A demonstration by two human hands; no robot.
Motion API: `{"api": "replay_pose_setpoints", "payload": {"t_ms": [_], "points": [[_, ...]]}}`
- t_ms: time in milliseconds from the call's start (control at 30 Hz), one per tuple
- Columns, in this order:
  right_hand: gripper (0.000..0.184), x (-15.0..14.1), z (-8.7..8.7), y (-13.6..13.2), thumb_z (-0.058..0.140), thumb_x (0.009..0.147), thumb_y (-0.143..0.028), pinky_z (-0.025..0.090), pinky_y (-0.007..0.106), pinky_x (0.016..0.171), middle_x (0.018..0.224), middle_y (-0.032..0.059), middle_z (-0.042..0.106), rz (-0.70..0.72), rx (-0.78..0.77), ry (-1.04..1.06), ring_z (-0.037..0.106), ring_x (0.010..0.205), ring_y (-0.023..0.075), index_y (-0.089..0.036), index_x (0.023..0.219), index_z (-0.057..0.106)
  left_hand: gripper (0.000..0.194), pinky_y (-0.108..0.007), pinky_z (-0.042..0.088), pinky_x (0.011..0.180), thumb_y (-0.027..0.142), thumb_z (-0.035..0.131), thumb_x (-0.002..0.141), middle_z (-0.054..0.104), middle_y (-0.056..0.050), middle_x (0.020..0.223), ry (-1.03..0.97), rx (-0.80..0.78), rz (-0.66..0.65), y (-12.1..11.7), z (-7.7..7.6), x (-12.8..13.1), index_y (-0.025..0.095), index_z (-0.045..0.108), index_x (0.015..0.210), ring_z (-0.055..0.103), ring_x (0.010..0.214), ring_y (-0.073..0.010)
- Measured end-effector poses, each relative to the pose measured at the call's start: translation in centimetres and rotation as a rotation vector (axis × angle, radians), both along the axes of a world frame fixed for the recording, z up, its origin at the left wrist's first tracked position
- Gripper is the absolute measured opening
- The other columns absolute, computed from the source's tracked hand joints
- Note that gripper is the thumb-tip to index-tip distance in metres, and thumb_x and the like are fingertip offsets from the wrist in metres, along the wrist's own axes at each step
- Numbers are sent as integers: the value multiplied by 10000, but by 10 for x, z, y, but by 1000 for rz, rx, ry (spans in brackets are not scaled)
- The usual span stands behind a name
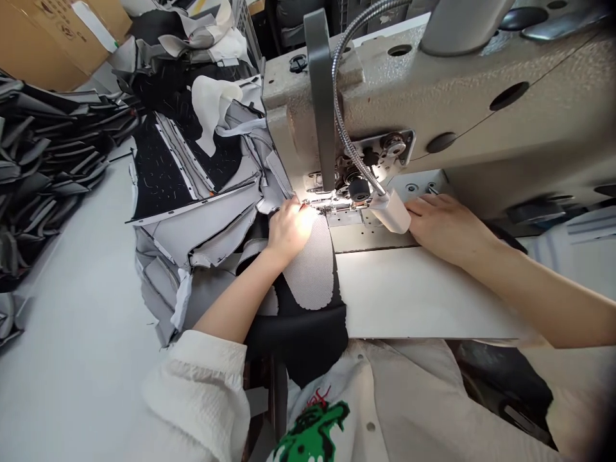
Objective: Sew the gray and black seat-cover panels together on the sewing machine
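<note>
Left hand [289, 228] fingers curled, pressing grey mesh piece [312, 263] flat just before needle area [332, 205]; glare hides fingertips, possibly pinching edge. Right hand [445, 224] flat, fingers together, resting on machine bed right of needle area, behind lamp head [392, 212]. Mesh piece lies from needle area toward person, over black fabric [298, 333]. Judged light, soft, floppy; best guided by edges close to needle area. Pile of sewn panels [192, 192] left of needle area on surface [72, 321].

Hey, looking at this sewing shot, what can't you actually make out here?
- Needle and presser foot, head view: washed out by lamp glare, partly behind the left hand.
- Right hand fingertips: hidden behind the lamp.
- Fabric piece at the needle: overexposed.
- Sewing machine: cut off by the top and right edges.
</note>
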State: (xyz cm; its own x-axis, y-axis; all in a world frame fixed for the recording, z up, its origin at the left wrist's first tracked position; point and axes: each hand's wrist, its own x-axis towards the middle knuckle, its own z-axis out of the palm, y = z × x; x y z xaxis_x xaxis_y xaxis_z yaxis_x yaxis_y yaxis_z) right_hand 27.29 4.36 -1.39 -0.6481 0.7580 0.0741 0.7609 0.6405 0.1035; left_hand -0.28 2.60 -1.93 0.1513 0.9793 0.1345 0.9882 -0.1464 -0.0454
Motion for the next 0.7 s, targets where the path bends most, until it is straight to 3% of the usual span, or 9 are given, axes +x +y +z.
{"api": "replay_pose_setpoints", "payload": {"t_ms": [67, 167, 367, 500, 633, 700], "points": [[342, -1, -3, -4, 310, 892, -87, 416, 420, 808, 906, 149, 611, 22, 59, -58, 525, 942, 291, -124, 889, 650, 330, -320, 473, 771, 294, 376, 942, 650, -89, 1013, -30, -8, -3, 2, 0, 1, 200, 691, 972, 567, 965, -232], [289, 0, -12, -11, 381, 930, -171, 423, 373, 823, 994, 162, 609, 44, 119, -18, 524, 979, 272, -72, 1016, 638, 321, -310, 469, 746, 313, 407, 928, 672, -72, 947, -111, 14, 7, 6, -1, 0, 206, 708, 898, 578, 936, -228], [475, 9, -16, -30, 486, 909, -481, 425, 411, 885, 1083, 169, 592, 171, 120, 104, 506, 1034, 297, -94, 1159, 604, 315, -296, 457, 812, 284, 420, 909, 681, -74, 959, -201, 42, 10, 10, -7, -1, 182, 704, 818, 575, 954, -214], [419, 12, -9, -43, 477, 923, -432, 449, 396, 857, 1038, 146, 613, 213, 109, 182, 534, 971, 273, -93, 1124, 619, 318, -309, 446, 874, 265, 397, 918, 672, -89, 1012, -186, 23, 17, 11, -10, 1, 158, 695, 888, 556, 1015, -221], [416, 15, -10, -54, 459, 924, -414, 459, 414, 876, 1142, 158, 569, 183, 44, 196, 520, 1039, 289, -112, 1177, 595, 305, -309, 444, 893, 268, 401, 922, 659, -80, 1050, -186, 52, 11, 10, -13, 1, 167, 689, 911, 554, 1010, -215], [336, 16, -12, -58, 449, 934, -335, 467, 380, 869, 1097, 138, 591, 155, 48, 190, 537, 1009, 265, -122, 1130, 618, 304, -308, 443, 899, 268, 401, 925, 652, -78, 1053, -186, 76, 6, 9, -14, 1, 174, 690, 925, 550, 1007, -213]]}}
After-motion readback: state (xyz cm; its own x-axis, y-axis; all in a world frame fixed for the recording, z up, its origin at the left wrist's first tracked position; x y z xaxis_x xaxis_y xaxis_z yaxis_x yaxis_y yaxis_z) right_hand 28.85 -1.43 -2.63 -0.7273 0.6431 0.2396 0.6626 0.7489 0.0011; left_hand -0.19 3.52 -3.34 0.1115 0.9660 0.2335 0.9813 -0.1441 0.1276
